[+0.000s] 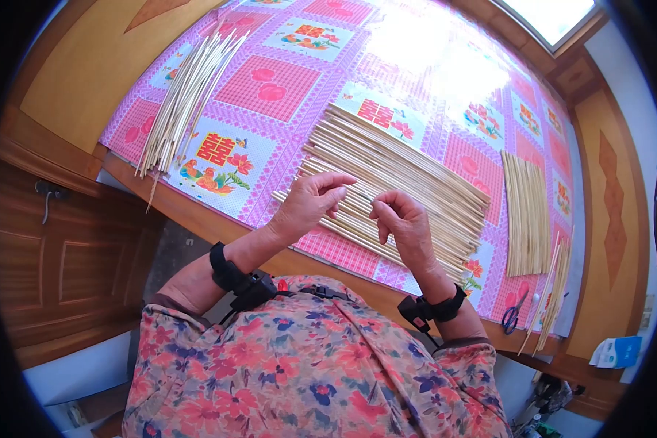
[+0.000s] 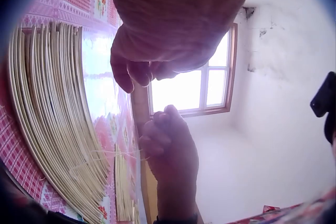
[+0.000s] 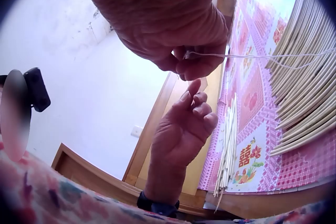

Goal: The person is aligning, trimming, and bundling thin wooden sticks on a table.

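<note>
My right hand (image 1: 405,223) is raised over the row of thin pale sticks (image 1: 394,190), thumb and fingers curled together. It pinches a thin white string (image 3: 252,56), which trails from the fingers across the sticks in the right wrist view. Facing it, my left hand (image 1: 310,204) is held up with thumb and forefinger close together and the other fingers bent. The fingertips of both hands are a short gap apart in the head view. I cannot tell whether the left fingertips hold anything. The sticks lie side by side on the patterned tablecloth (image 1: 270,87).
A loose bundle of sticks (image 1: 190,102) lies at the table's left edge. Toward the right are a flat row of sticks (image 1: 525,212), a few loose sticks (image 1: 551,299) and dark-handled scissors (image 1: 512,315). A blue-and-white packet (image 1: 617,352) sits beyond the right corner.
</note>
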Available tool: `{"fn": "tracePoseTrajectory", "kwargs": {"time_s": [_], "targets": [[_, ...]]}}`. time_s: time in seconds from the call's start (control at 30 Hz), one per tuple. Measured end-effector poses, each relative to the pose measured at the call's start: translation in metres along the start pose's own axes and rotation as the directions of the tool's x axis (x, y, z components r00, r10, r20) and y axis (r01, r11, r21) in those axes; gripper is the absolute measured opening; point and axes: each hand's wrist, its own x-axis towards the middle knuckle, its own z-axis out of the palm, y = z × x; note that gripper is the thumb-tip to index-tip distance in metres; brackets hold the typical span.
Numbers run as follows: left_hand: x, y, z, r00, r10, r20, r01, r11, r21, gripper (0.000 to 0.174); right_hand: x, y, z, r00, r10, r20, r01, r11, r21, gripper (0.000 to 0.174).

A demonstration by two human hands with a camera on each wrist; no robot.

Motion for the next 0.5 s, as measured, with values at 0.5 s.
{"fn": "tracePoseTrajectory", "kwargs": {"time_s": [0.5], "targets": [[0.003,0.016,0.008,0.991,0.042,0.124,-0.013,0.974,-0.225,0.016,0.004,-0.008,0.003,0.996,-0.004,0.092,-0.005,0.995,0.102,0.015]]}}
